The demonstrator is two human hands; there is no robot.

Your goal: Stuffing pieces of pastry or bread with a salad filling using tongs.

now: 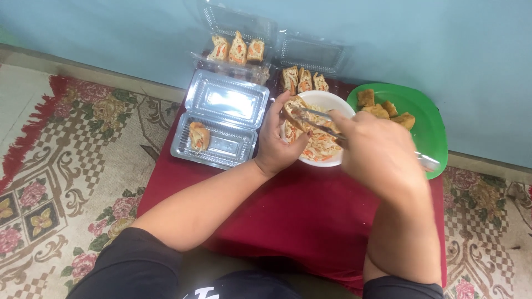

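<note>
From the head camera, my left hand cups a split piece of fried tofu over the white bowl, fingers curled around it so the cut faces up. My right hand is closed around metal tongs, whose tips meet at the tofu's opening — whether they pinch any filling I cannot tell. The bowl holds shredded vegetable filling, pale with orange strands, and sits on the red cloth.

To do this well, I judge that the tofu belongs right above the bowl so loose shreds fall back in, and that the tongs should press gently, since the shell looks likely to tear if forced.

Just right of the bowl, the green plate carries unfilled tofu pieces. To the left, an open clear plastic container holds one stuffed piece — room remains. Behind, against the blue wall, two more containers hold three stuffed pieces and another three. A patterned carpet lies under the cloth.
</note>
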